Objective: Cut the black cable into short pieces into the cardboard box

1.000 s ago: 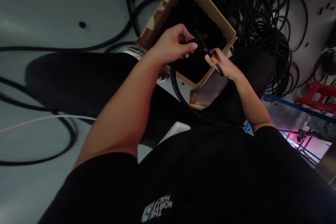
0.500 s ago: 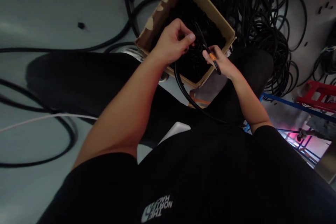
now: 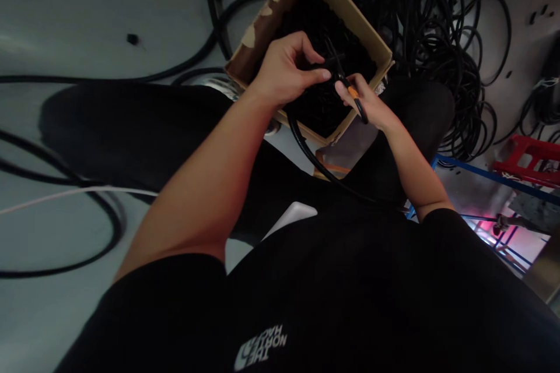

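Note:
My left hand (image 3: 291, 64) pinches a black hose (image 3: 303, 143) that bends up from my lap toward it. The hose's end sticks out past my thumb and fingertips. In my right hand (image 3: 364, 100) are scissors with orange and black handles (image 3: 353, 93), their blades pointing up and away from me. The blades appear spread, with the hose end between or against them; the dark background hides the exact contact. Both hands are over a cardboard box (image 3: 356, 11) that holds many small black pieces (image 3: 315, 108).
Coiled black hoses (image 3: 455, 70) lie at the right, and more hose (image 3: 175, 73) runs over the floor at the left. Small black pieces (image 3: 132, 39) are scattered there. A red stool (image 3: 525, 154) and a blue frame (image 3: 490, 172) stand at the right.
My left hand has shifted slightly right, and the hose end now shows past its fingertips at the blades. The scissors have barely moved.

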Demonstrator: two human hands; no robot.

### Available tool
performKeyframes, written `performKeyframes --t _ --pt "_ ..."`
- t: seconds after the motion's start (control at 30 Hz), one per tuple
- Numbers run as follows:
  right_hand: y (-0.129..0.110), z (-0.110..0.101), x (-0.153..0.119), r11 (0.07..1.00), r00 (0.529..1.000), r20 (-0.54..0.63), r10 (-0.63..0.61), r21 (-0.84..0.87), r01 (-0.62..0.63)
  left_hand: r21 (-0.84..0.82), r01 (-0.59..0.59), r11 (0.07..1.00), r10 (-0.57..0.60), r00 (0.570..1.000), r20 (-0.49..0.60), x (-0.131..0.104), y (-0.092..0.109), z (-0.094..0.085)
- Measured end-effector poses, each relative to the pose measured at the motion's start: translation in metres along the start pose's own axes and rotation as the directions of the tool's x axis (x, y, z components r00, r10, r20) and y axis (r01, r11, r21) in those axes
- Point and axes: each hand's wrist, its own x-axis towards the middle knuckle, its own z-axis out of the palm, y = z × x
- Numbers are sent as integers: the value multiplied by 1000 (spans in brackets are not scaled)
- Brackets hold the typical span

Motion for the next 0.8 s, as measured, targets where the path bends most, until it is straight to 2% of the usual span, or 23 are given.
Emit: performKeyframes --t 0.1,0.23,0.47,0.63,0.8 --pt "-2 0 -1 1000 998 -68 15 -8 -16 10 3 1000 -3 1000 -1 1 -6 -2" --pt "-6 0 -3 999 998 -69 5 -34 -7 2 38 999 -38 999 29 1 -10 -4" --pt "-12 -1 -5 993 1000 -27 -12 -115 9 -40 48 998 -49 999 -24 0 2 -2" --pt "-26 2 -10 992 998 -53 29 -117 -35 -67 85 994 -88 995 -47 3 5 -1" --pt "-16 1 -5 993 999 -44 16 -116 -21 -51 99 994 -101 994 -33 3 7 -1"
